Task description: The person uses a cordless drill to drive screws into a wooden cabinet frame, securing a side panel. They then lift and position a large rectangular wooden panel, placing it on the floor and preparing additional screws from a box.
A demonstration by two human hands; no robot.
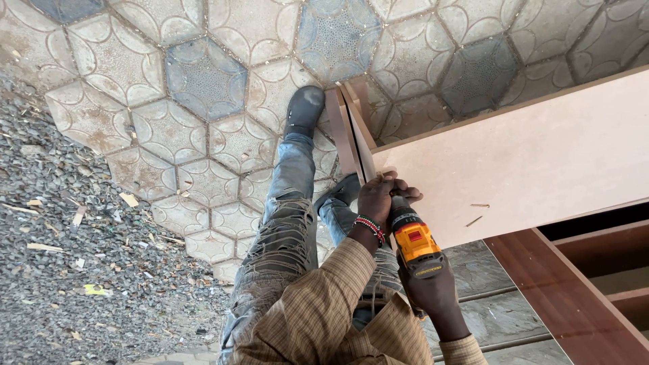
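The right hand grips the handle of a cordless drill, its body yellow and black with a dark chuck pointing up at the edge of a pale board. The left hand, a beaded band at its wrist, is closed around the drill's nose, fingers curled against the board's corner. 2 screws lie loose on the board's flat face, near the drill. Below the board runs a reddish-brown wooden frame. Patterned paving tiles and gravel lie underfoot.
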